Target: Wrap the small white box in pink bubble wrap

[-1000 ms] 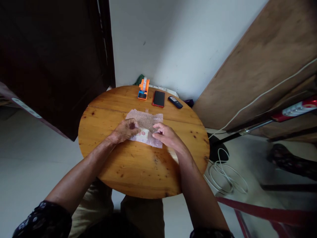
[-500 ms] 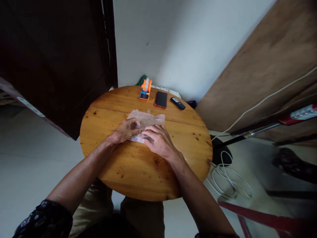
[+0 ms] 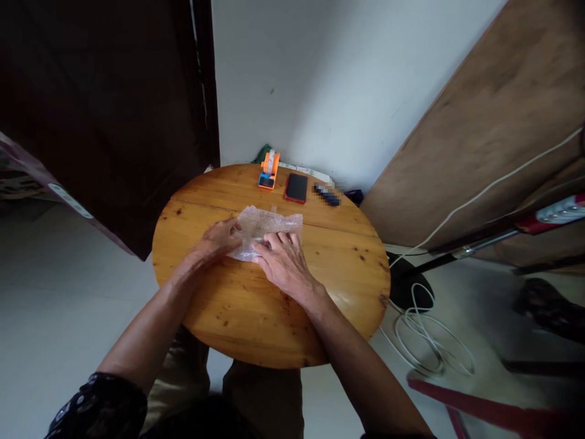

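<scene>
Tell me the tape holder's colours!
The tape holder is mostly orange, with blue; see head view.

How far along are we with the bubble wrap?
Done: the bubble wrap lies spread on the table. In hand: left hand at its left edge, right hand over its near part. Remaining, probably: closing and taping; far part open, tape dispenser untouched.

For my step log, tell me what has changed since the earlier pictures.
The right hand has moved left, from the right side of the bubble wrap to over its lower middle. The left hand has drawn a little left. The tape dispenser and red-edged phone stayed put.
</scene>
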A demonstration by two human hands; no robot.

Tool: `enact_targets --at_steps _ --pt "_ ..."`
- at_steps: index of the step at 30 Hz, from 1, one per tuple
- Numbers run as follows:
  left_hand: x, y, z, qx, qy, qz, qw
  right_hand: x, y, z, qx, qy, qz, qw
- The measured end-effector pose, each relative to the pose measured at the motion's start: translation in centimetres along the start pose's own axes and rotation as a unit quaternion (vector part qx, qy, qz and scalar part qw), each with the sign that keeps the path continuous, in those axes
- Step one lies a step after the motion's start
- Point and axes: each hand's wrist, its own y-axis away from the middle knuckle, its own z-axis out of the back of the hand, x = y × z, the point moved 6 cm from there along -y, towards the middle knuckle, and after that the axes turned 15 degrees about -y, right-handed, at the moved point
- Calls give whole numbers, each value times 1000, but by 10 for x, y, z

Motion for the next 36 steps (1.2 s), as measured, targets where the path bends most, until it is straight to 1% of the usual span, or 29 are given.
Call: enact_targets --at_steps 2,3,6,10,13,17,19,21,23,25,27,29,33,34,36 --pt "4 4 7 -16 -38 32 999 0 -1 -1 -4 0 0 1000" --pt "7 6 11 -12 -55 48 997 0 -1 -1 -6 -2 -2 1000" --pt "15 14 15 21 -87 85 992 0 -1 -1 -9 -2 -8 1000" --pt "21 22 13 26 -92 106 990 0 -2 -1 -15 -5 -6 1000" --pt "20 23 9 24 -54 110 992 0 -2 -1 -17 -8 -6 1000" --pt "13 22 3 75 5 98 992 1 -2 0 -25 1 -2 1000" --pt "10 21 3 84 24 108 990 1 -2 0 -29 6 -1 1000" --pt "6 20 5 63 45 120 990 1 -2 1 -32 11 -1 999" --pt "-2 20 8 25 67 122 990 2 -2 0 -33 14 0 999" --pt "-12 20 11 -10 96 116 989 2 -3 0 -33 16 2 999" --pt "-25 21 10 -23 138 103 985 1 -3 -1 -34 16 3 999" --pt "-33 22 5 -14 196 112 974 1 -3 -1 -36 7 6 999" --pt "-43 27 -11 58 331 129 933 -5 -1 4 -59 -59 3 996" --pt "-45 28 -13 70 346 126 927 -8 0 5 -70 -83 -1 994" --pt "-49 31 -12 86 342 111 929 -14 2 8 -91 -130 -10 987"
